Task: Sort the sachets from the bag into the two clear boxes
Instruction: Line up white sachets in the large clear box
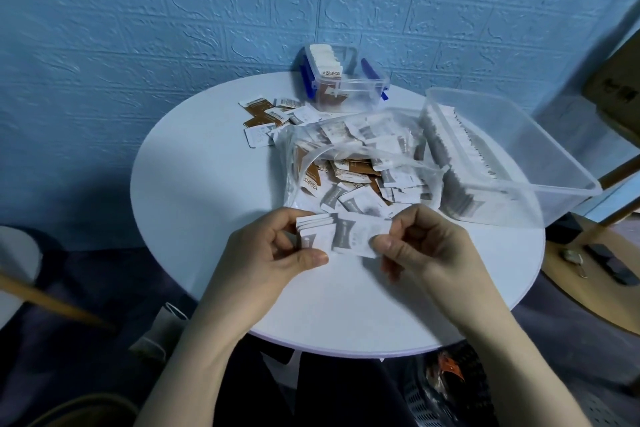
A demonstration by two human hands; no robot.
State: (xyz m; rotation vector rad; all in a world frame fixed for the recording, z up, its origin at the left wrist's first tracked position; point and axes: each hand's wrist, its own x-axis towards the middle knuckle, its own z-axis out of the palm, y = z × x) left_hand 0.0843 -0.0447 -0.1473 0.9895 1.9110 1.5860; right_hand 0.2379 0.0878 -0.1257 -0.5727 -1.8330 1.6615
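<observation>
paper-thin and almost weightless, the white sachets [322, 232] you are gathering will bend and slide over one another easily, so judge them as floppy, slick little packets that want a pinch across the flat faces near one edge, not a squeeze on the filled middle. your left hand [277, 253] grips a small fanned stack of them, thumb on the near face and fingers curled behind, just above the worktop [207, 184]. your right hand [422, 246] pinches a single white sachet [363, 239] by its right end between thumb and forefinger, the other fingers loosely curled, with its left end overlapping the stack. keep the stack squared, since a loose fan is likely to slip apart.

just beyond your hands lies the clear bag [360, 166], mouth open toward you, holding a mixed heap of white and brown sachets. the large clear box [512, 156] stands to the right, touching the bag, with a row of white sachets on edge along its left side. the small clear box [343, 80] with blue clips sits at the far edge, holding upright sachets. a few loose sachets [273, 118] lie flat on the worktop near it.
</observation>
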